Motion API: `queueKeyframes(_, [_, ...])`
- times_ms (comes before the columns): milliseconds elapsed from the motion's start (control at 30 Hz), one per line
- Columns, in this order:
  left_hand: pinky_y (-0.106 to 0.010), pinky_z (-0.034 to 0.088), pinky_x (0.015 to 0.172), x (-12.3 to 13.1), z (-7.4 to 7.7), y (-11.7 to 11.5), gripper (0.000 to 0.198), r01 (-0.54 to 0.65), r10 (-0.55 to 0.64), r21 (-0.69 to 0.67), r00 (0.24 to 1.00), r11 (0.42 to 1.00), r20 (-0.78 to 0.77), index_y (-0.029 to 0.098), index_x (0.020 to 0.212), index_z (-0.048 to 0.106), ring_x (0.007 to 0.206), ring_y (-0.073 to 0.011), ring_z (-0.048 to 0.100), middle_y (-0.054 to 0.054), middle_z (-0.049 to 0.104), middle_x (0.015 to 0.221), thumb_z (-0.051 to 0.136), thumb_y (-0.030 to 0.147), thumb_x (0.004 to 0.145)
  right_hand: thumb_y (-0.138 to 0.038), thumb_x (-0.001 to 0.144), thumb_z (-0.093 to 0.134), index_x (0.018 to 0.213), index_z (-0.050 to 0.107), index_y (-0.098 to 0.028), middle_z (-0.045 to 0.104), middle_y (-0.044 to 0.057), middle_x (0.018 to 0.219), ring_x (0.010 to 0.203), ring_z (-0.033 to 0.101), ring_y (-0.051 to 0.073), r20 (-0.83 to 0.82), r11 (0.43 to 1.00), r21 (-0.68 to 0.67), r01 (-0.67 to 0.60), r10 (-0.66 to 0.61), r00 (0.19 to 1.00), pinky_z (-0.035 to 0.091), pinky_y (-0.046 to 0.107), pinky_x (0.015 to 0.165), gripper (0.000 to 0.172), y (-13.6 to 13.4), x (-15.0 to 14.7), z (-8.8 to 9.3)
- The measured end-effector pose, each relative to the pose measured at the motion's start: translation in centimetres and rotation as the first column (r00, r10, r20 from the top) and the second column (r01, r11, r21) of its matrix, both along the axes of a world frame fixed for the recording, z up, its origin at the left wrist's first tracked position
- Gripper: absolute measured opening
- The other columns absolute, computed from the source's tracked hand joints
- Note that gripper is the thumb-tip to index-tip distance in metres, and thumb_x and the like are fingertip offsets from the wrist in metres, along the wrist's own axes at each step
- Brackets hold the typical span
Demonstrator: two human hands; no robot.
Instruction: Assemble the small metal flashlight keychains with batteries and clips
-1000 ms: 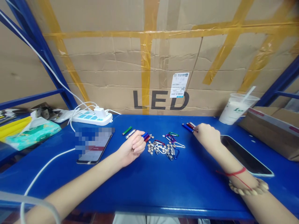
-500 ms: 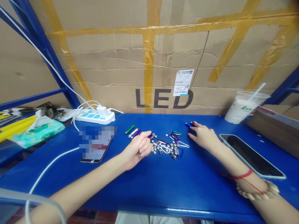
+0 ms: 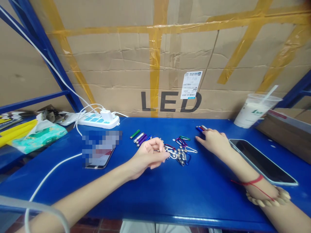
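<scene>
My left hand [image 3: 147, 157] is over the left side of a loose pile of small parts, its fingers curled and thumb closing toward them; what they hold, if anything, is hidden. Round silver button cells [image 3: 179, 152] lie by its fingertips, among carabiners: white [image 3: 173, 155], blue [image 3: 188, 159], silver [image 3: 191, 149], purple [image 3: 180, 142] and green [image 3: 185, 138]. My right hand [image 3: 215, 141] lies palm down, thumb apart, fingertips touching a few slim coloured tubes [image 3: 200, 128] set side by side. More such tubes, green [image 3: 135, 134] and purple [image 3: 141, 139], lie beyond my left hand.
A phone [image 3: 103, 155] with a white cable and a power strip [image 3: 99, 120] are at left. On the right are another phone [image 3: 263, 161], a drink cup [image 3: 252, 110] and a cardboard box [image 3: 286, 132]. A taped carton [image 3: 116, 71] stands behind the blue table [image 3: 155, 197].
My left hand has moved right over the pile, its fingers loosening from a fist. My right hand has shifted slightly right, and the tubes at its fingertips now lie closer together.
</scene>
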State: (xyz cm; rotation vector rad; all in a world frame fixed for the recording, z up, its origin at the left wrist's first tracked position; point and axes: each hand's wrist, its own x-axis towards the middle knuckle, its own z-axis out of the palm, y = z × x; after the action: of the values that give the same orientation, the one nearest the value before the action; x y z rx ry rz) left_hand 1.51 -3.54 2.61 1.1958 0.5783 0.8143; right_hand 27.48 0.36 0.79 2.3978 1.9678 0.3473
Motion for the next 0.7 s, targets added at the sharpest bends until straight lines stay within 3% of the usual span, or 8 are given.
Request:
queueKeyframes(233, [-0.013,0.019,0.032,0.1,0.0,-0.1,0.032,0.037,-0.037,0.017,0.999,0.999,-0.037,0.016,0.063,0.041,0.034,-0.0003,0.034,0.005,0.054,0.053,0.072,0.021,0.066,-0.036,0.087,0.047,0.104,0.064,-0.013,0.061,0.015,0.111,0.104,0.055,0.028,-0.005,0.999,0.044,-0.013,0.013,1.000,0.040,0.039,0.081,0.034,0.0,0.0,-0.2])
queueKeyframes(367, [-0.016,0.016,0.034,-0.1,0.3,-0.2,0.028,0.055,-0.055,-0.010,0.998,0.998,0.008,0.016,0.065,0.044,0.033,-0.0008,0.036,0.004,0.056,0.055,0.068,0.030,0.071,-0.034,0.085,0.049,0.106,0.064,-0.013,0.061,0.015,0.114,0.106,0.055,0.029,-0.021,0.996,0.081,-0.026,0.028,0.999,0.041,0.040,0.083,0.033,0.0,0.0,-0.1])
queueKeyframes(500, [-0.018,0.014,0.037,-0.1,0.3,0.0,0.029,-0.019,0.019,-0.037,1.000,0.999,-0.018,0.014,0.061,0.046,0.033,-0.0006,0.036,0.004,0.054,0.052,0.064,0.033,0.074,-0.028,0.083,0.052,0.105,0.065,-0.015,0.064,0.011,0.112,0.103,0.058,0.026,-0.257,0.955,0.268,-0.129,0.200,0.946,0.045,0.037,0.084,0.028,-0.2,-0.8,0.7])
queueKeyframes(567, [-0.018,0.015,0.037,-0.1,0.1,0.3,0.034,-0.061,0.059,-0.045,0.997,0.997,-0.042,0.014,0.056,0.043,0.033,-0.0010,0.035,0.005,0.051,0.048,0.062,0.033,0.076,-0.029,0.082,0.054,0.097,0.068,-0.017,0.068,0.008,0.102,0.092,0.063,0.022,-0.498,0.918,0.364,-0.157,0.334,0.800,0.048,0.033,0.081,0.024,-0.4,-1.7,1.0])
queueKeyframes(700, [-0.018,0.016,0.038,-0.1,-0.4,0.8,0.040,-0.113,0.111,-0.033,0.993,0.993,-0.050,0.016,0.051,0.035,0.034,-0.0024,0.034,0.006,0.045,0.041,0.062,0.030,0.076,-0.045,0.080,0.054,0.079,0.069,-0.016,0.071,0.007,0.081,0.077,0.066,0.019,-0.864,0.907,0.382,-0.179,0.419,0.278,0.053,0.031,0.073,0.032,-1.1,-3.8,0.9])
